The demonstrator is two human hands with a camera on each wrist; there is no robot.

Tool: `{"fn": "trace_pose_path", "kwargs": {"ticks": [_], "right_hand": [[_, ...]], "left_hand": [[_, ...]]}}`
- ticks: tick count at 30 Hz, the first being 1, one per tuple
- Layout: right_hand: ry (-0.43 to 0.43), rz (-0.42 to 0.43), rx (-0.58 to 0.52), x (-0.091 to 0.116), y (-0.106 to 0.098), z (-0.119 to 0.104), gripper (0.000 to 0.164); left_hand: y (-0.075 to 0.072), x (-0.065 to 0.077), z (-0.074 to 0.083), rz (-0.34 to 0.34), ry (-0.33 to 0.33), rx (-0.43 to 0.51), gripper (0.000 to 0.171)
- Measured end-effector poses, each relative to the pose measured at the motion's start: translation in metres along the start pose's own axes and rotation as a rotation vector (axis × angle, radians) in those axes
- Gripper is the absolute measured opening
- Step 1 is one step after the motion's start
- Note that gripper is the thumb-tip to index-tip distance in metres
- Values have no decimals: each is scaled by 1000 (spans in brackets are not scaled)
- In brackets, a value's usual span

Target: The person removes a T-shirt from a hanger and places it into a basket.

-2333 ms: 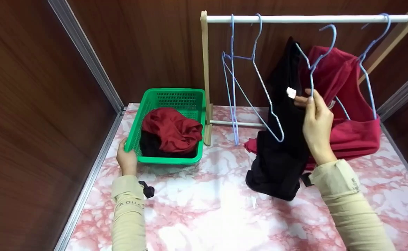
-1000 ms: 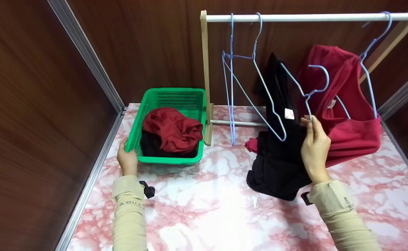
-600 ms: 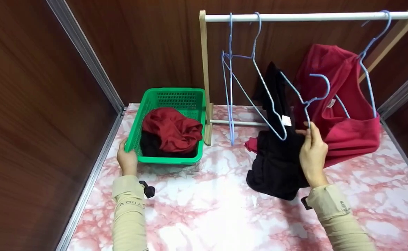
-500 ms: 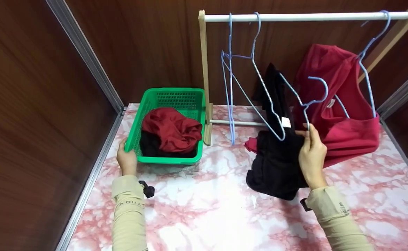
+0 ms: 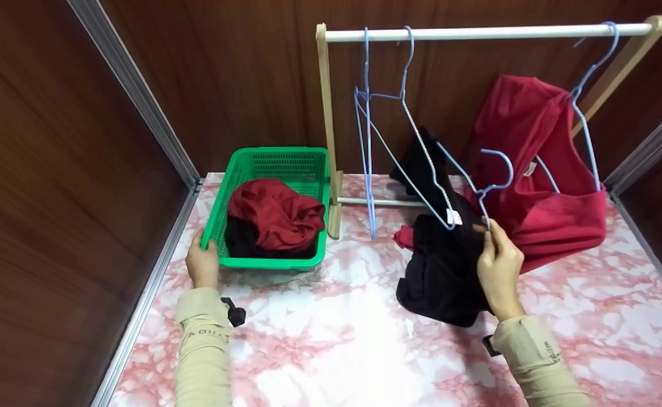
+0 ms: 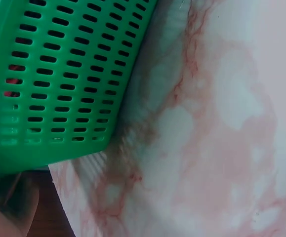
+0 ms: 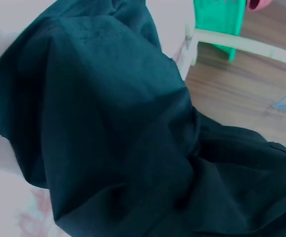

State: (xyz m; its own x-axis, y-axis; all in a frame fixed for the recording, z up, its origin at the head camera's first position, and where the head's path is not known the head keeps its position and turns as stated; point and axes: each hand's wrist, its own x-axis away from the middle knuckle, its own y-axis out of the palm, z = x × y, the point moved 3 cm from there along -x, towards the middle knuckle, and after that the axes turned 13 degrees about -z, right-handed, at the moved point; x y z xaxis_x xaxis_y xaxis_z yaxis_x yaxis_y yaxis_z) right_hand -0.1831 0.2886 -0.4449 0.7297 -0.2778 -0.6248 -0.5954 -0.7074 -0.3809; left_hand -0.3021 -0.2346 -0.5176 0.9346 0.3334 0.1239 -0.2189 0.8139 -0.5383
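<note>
In the head view my left hand [image 5: 202, 264] grips the left rim of a green plastic basket [image 5: 271, 263], thumb over the edge. A crumpled dark red garment [image 5: 277, 215] and black cloth lie in the basket. My right hand [image 5: 500, 264] pinches one arm of a blue wire hanger [image 5: 481, 193], whose hook is below the rail and off it. Draped from that hanger is a black garment [image 5: 441, 288] with a white tag; its lower part lies on the table. It fills most of the right wrist view, where the hand itself is out of sight.
A garment rack with a white rail [image 5: 489, 33] stands at the back. Two bare hangers [image 5: 367, 141] hang at its left, and a pinkish-red top [image 5: 562, 220] hangs at its right. Wood panels enclose the pink marbled table [image 5: 319, 339].
My right hand has lowered the hanger with the black garment from just under the rail, down and slightly left. More of the garment bunches low. My left hand stays on the basket.
</note>
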Motion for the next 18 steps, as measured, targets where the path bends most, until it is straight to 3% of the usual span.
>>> {"fn": "trace_pose_path", "kwargs": {"ticks": [4,10,14,18], "right_hand": [[27,10,-11,4,0,3,24],[119,8,-51,8,-2,9,21],[167,8,-73,10,-3,13,20],[214,-4,-77,11,-4,15,20]], "left_hand": [[0,3,6,110,17,-89,47],[11,13,35,272,215,-136,35],[26,23,62,298,352,-147,27],[45,34,89,244,483,-148,22]]}}
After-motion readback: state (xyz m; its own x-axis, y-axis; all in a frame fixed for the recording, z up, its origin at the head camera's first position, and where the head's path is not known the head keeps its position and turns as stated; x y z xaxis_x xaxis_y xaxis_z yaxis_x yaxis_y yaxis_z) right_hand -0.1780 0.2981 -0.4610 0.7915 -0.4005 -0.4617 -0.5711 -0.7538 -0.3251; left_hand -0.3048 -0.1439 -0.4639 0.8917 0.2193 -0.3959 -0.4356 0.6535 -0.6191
